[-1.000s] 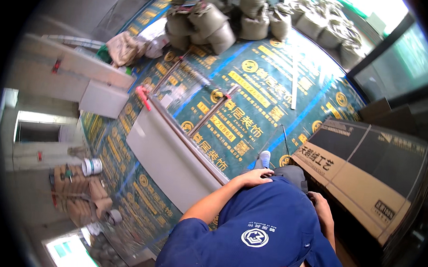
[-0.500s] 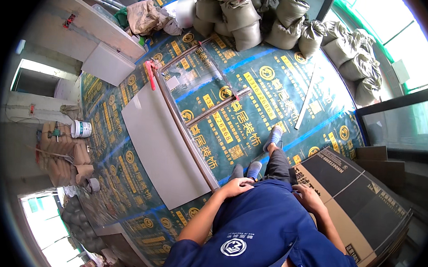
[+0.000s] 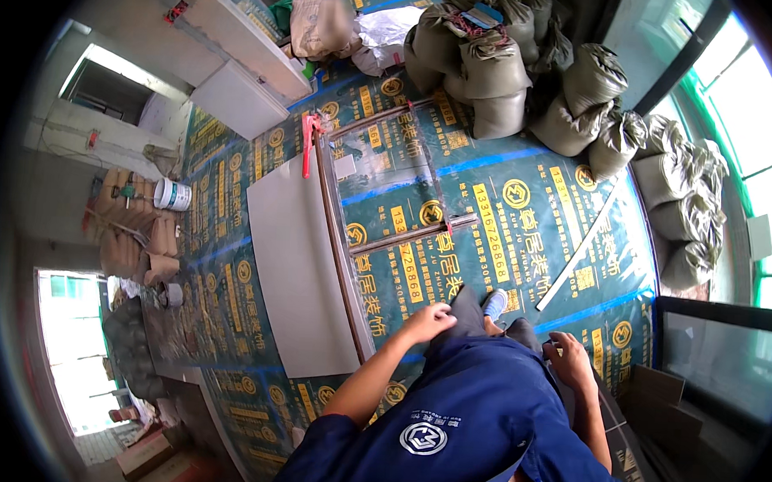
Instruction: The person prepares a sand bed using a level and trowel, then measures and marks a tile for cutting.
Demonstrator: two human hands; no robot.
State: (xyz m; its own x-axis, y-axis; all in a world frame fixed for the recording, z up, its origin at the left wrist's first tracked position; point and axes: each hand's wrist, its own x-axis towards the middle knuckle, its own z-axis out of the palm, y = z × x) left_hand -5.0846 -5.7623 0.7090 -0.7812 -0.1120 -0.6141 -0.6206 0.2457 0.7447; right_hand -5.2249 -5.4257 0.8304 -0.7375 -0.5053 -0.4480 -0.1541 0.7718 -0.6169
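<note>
My left hand (image 3: 432,321) hangs in front of my left thigh, fingers loosely bent, with nothing in it. My right hand (image 3: 569,359) hangs beside my right thigh, also loosely bent and without anything in its grasp. Nearest to my left hand lies a manual tile cutter (image 3: 337,222) on the floor, with a long metal rail, side support bars and a red handle (image 3: 307,144) at its far end. A large light-grey tile (image 3: 291,276) lies flat along the cutter's left side, partly under the rail. Neither hand touches the cutter or the tile.
Green printed protective sheeting (image 3: 498,237) covers the floor. A long pale strip (image 3: 579,249) lies ahead on the right. Filled sacks (image 3: 496,82) stand at the back, more sacks (image 3: 681,202) by the window. At left are a white bucket (image 3: 173,195) and brown bags (image 3: 128,221); lower right, a cardboard box (image 3: 623,445).
My view has shifted as my feet step along. My left hand has come away from my body, and my right hand has swung slightly forward. The cardboard box has mostly left the view.
</note>
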